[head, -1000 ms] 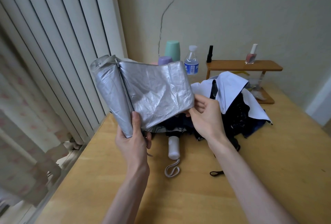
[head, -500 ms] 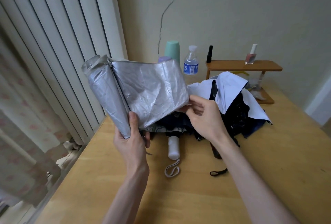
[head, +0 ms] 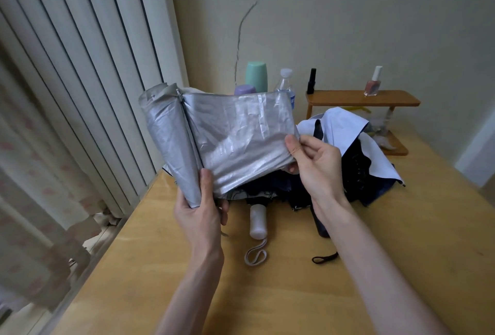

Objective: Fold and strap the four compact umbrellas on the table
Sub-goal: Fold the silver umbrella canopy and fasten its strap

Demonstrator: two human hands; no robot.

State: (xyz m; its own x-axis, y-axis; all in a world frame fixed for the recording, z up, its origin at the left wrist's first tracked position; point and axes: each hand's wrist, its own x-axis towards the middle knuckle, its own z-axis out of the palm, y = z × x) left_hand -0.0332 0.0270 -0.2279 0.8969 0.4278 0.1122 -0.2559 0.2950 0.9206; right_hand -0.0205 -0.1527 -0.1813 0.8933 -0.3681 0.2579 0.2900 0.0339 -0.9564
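Over table (head: 375, 267), umbrella (head: 235, 142) in left hand (head: 199, 214), right hand (head: 318, 163)

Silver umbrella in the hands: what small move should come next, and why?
Probably the right hand should wrap the loose flap of the crinkled silver fabric umbrella around its gathered part. The left hand grips that gathered part, while the right pinches the flap's edge, spread flat sideways, not yet rolled.
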